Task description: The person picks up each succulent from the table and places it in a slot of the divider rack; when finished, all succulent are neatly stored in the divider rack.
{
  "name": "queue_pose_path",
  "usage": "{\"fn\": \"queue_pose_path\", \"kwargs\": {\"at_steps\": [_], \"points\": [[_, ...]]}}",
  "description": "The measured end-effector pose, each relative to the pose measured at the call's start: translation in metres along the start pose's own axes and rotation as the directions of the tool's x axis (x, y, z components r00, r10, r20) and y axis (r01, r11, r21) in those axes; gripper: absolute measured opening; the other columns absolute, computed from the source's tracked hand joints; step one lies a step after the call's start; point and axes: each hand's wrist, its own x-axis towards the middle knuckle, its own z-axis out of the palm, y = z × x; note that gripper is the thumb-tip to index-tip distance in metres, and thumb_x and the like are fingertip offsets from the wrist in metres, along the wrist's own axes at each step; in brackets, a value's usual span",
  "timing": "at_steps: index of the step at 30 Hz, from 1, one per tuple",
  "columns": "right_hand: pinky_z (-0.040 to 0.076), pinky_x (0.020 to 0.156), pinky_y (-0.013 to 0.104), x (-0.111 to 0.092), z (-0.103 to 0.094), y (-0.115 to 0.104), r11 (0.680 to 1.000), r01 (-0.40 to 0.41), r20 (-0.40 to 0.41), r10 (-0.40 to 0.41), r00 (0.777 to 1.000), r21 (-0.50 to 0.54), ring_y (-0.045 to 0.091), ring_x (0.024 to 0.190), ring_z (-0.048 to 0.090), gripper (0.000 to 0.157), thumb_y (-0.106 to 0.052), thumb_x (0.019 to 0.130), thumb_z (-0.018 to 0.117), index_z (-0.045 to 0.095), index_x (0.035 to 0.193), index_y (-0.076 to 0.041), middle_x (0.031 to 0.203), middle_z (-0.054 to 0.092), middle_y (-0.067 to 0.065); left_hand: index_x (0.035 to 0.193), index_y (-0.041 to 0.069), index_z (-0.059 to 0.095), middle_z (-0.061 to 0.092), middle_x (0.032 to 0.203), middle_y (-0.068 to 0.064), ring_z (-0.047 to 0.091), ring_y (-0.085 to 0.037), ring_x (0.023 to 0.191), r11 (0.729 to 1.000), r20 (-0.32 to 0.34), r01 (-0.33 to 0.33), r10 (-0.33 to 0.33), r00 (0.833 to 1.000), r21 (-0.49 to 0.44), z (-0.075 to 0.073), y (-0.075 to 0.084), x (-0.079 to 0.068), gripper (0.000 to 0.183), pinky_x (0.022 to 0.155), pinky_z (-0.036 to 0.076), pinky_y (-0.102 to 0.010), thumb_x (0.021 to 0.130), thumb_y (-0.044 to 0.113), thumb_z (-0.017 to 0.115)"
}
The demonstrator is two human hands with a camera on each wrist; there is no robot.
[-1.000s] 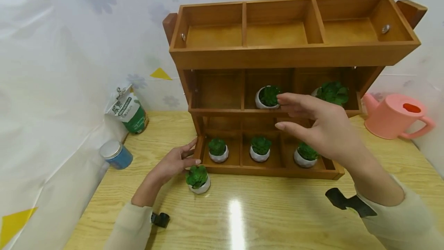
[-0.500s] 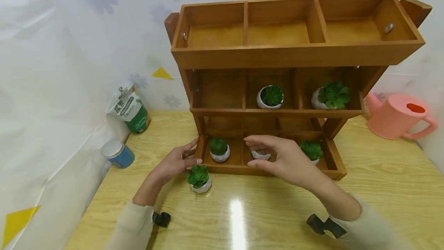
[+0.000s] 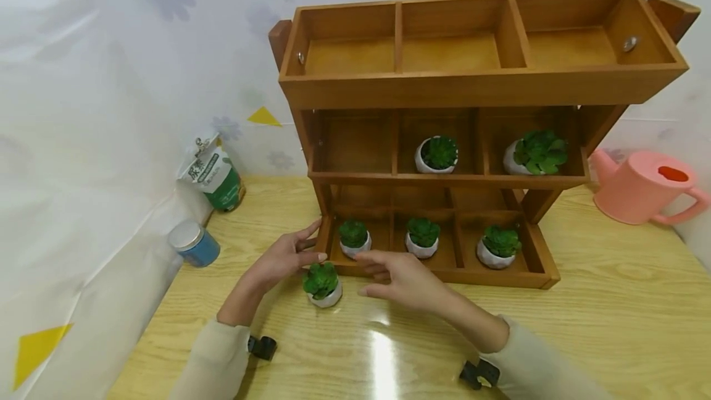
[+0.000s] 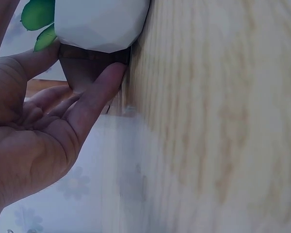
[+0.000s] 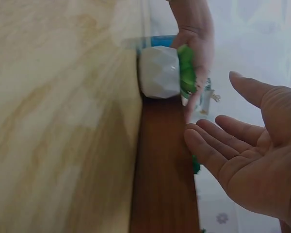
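Note:
At the lower left corner of a three-tier wooden shelf [image 3: 472, 88], my left hand [image 3: 280, 261] holds the end of the bottom tier, thumb at the front. A potted succulent [image 3: 324, 292] in a white faceted pot stands on the table just before that corner, beside the left thumb. My right hand [image 3: 408, 279] hovers in front of the bottom tier, thumb apart from the fingers, holding nothing. Its fingertips point at that plant without touching it. The right wrist view shows the white pot [image 5: 159, 73] beyond the spread right hand [image 5: 252, 150].
Bottom-tier compartments hold a left succulent [image 3: 354, 236], a middle one [image 3: 422, 237] and a right one [image 3: 498, 245]. Two more, a small plant [image 3: 437, 154] and a leafier one [image 3: 539, 153], occupy the middle tier. A blue jar [image 3: 194, 244], a green-white pouch [image 3: 218, 175] and a pink watering can [image 3: 644, 187] flank the shelf.
My right hand has moved left and down, from before the middle tier's right side, past the bottom-tier plants, toward the loose succulent. The left hand has stayed at the shelf's corner.

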Motion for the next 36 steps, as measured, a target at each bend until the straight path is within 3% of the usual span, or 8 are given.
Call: {"fn": "queue_pose_path", "kwargs": {"at_steps": [7, 12, 22, 27, 30, 36], "points": [[0.058, 0.094, 0.039, 0.013, 0.018, 0.0, 0.999, -0.032, 0.04, 0.033, 0.999, -0.031, 0.027, 0.117, 0.069, 0.055, -0.025, 0.094, 0.075, 0.057, 0.144, -0.009, 0.138, 0.065, 0.012, 0.162, 0.034, 0.021, 0.029, 0.164, -0.024, 0.037, -0.041, 0.148, 1.0, 0.006, -0.008, 0.008, 1.0, -0.003, 0.001, 0.0, 0.0, 0.079, 0.1, 0.054, -0.053, 0.1, 0.023, 0.067], [0.057, 0.097, 0.043, 0.019, 0.026, -0.003, 0.998, -0.06, 0.076, 0.061, 0.995, -0.009, 0.029, 0.119, 0.069, 0.055, -0.022, 0.094, 0.075, 0.057, 0.144, -0.009, 0.14, 0.064, 0.01, 0.162, 0.034, 0.021, 0.031, 0.163, -0.024, 0.038, -0.042, 0.147, 1.0, 0.008, -0.015, 0.016, 1.0, -0.027, 0.0, -0.002, 0.0, 0.08, 0.099, 0.055, -0.051, 0.099, 0.022, 0.068], [0.057, 0.095, 0.035, 0.027, 0.038, 0.001, 0.993, -0.053, 0.099, 0.064, 0.993, -0.108, 0.022, 0.115, 0.07, 0.059, -0.032, 0.093, 0.076, 0.057, 0.144, -0.009, 0.135, 0.068, 0.006, 0.162, 0.036, 0.021, 0.035, 0.161, -0.024, 0.049, -0.041, 0.141, 1.0, -0.001, 0.003, -0.003, 1.0, 0.002, -0.001, 0.0, -0.001, 0.08, 0.099, 0.055, -0.052, 0.099, 0.028, 0.069], [0.05, 0.108, 0.036, 0.035, 0.045, 0.005, 0.978, -0.041, 0.107, 0.064, 0.992, -0.204, 0.015, 0.132, 0.058, 0.072, -0.044, 0.092, 0.074, 0.049, 0.152, -0.012, 0.148, 0.057, 0.001, 0.162, 0.034, 0.021, 0.034, 0.161, -0.025, 0.047, -0.041, 0.141, 1.0, 0.001, 0.0, 0.0, 1.0, 0.011, -0.001, 0.001, -0.002, 0.079, 0.1, 0.054, -0.05, 0.099, 0.027, 0.068], [0.046, 0.113, 0.038, 0.04, 0.05, 0.005, 0.978, -0.03, 0.123, 0.056, 0.991, -0.205, 0.014, 0.138, 0.051, 0.076, -0.049, 0.092, 0.073, 0.046, 0.154, -0.014, 0.151, 0.054, -0.002, 0.163, 0.033, 0.021, 0.034, 0.161, -0.025, 0.044, -0.04, 0.144, 1.0, 0.003, -0.01, 0.01, 1.0, 0.01, -0.002, 0.0, -0.002, 0.079, 0.1, 0.055, -0.048, 0.099, 0.026, 0.068], [0.05, 0.105, 0.032, 0.049, 0.055, -0.002, 0.977, -0.014, 0.141, 0.045, 0.989, -0.213, 0.009, 0.127, 0.058, 0.071, -0.049, 0.088, 0.077, 0.051, 0.148, -0.019, 0.141, 0.061, -0.007, 0.163, 0.031, 0.02, 0.032, 0.162, -0.024, 0.042, -0.041, 0.145, 0.999, 0.021, -0.024, 0.024, 0.999, -0.024, 0.0, -0.001, -0.001, 0.078, 0.101, 0.054, -0.049, 0.1, 0.022, 0.066]]}}
